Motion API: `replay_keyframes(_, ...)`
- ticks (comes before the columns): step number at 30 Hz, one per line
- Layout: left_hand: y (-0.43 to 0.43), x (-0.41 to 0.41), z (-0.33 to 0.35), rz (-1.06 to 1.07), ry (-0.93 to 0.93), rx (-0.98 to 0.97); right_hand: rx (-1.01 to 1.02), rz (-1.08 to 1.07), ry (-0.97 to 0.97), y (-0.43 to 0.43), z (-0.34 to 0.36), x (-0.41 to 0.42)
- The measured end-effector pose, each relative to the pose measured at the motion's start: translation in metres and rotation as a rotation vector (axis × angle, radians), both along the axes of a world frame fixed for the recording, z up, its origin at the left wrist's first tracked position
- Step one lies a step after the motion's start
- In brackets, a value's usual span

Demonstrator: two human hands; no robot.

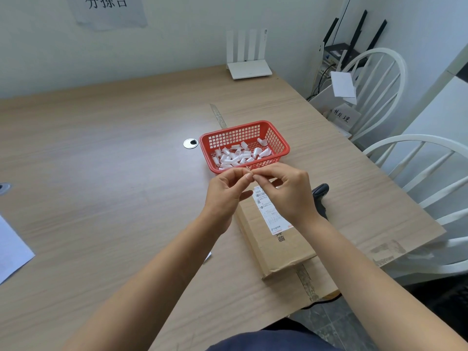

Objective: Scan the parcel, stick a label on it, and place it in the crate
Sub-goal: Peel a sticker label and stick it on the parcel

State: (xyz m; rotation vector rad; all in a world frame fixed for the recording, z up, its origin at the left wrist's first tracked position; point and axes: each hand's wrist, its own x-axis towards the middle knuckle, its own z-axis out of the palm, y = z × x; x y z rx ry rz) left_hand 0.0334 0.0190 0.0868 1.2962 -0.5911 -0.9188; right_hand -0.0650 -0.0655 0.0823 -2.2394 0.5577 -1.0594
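Note:
A flat brown cardboard parcel [273,239] lies on the wooden table [114,173], with a white shipping slip [269,211] on its top. Above its far end my left hand [225,193] and my right hand [288,191] meet fingertip to fingertip, pinching a small white label [249,173] between them. The label is mostly hidden by the fingers. Just beyond the hands stands a red plastic basket [273,133] holding several small curled white labels [238,155]. A black handheld scanner [320,192] lies on the table right of my right hand.
A white router [249,69] stands at the table's far edge. A round cable grommet [190,143] sits left of the basket. White chairs [405,158] stand along the table's right side. A white paper sheet [10,247] lies at the left edge.

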Motion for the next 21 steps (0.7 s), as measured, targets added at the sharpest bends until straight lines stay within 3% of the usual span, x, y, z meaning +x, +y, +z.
replay_keyframes(10,0.002,-0.002,-0.008,0.096,-0.193,0.037,0.253,-0.034,0.021,0.006,0.000,0.001)
replay_keyframes(13,0.001,-0.002,-0.009,0.119,-0.331,0.051,0.335,-0.042,0.028,0.007,-0.001,0.002)
replay_keyframes(17,0.000,0.001,-0.009,0.158,-0.484,0.091,0.772,0.093,-0.023,0.008,0.003,0.002)
replay_keyframes(21,0.002,0.000,-0.010,0.150,-0.454,0.100,0.983,0.154,-0.083,0.003,0.003,0.001)
